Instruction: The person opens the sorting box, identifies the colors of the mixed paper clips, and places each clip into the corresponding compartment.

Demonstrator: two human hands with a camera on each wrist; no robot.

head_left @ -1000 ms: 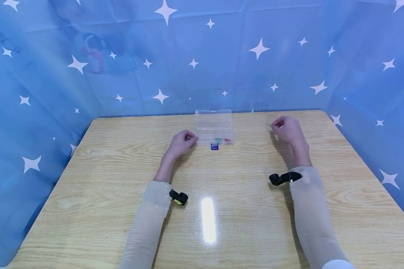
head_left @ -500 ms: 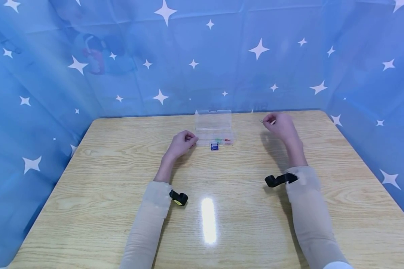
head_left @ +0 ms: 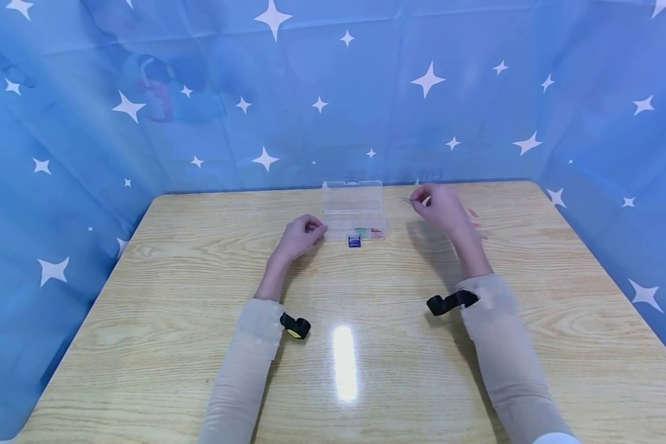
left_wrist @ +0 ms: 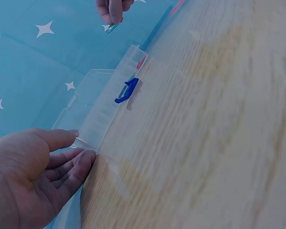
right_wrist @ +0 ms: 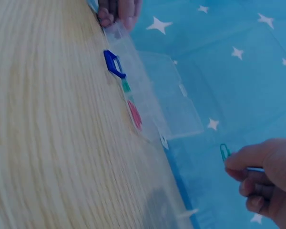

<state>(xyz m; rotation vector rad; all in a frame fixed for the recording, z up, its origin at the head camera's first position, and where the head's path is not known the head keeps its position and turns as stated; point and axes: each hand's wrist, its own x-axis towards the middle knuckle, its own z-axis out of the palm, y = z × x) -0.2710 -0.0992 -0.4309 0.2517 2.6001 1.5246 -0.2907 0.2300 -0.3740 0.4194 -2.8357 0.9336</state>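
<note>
A clear plastic box (head_left: 338,229) with compartments stands with its lid raised at the back of the table. My left hand (head_left: 301,237) pinches its left end between thumb and fingers; the left wrist view shows this hand (left_wrist: 43,176) close up. Green paper clips (head_left: 361,231) and red paper clips (head_left: 375,230) lie in compartments at the box's right. My right hand (head_left: 441,206) is in the air right of the box. Between its thumb and index finger it pinches a green paper clip (right_wrist: 224,151), which points toward the box.
A blue frame-shaped piece (head_left: 354,241) is at the front of the box; whether it is attached is unclear. Several red paper clips (head_left: 473,213) lie on the wooden table (head_left: 200,277), right of my right hand. A blue star-patterned cloth (head_left: 333,92) hangs behind the table.
My right hand has moved left toward the box with the green paper clip, uncovering red paper clips on the table behind it. The left hand and the box have stayed in place.
</note>
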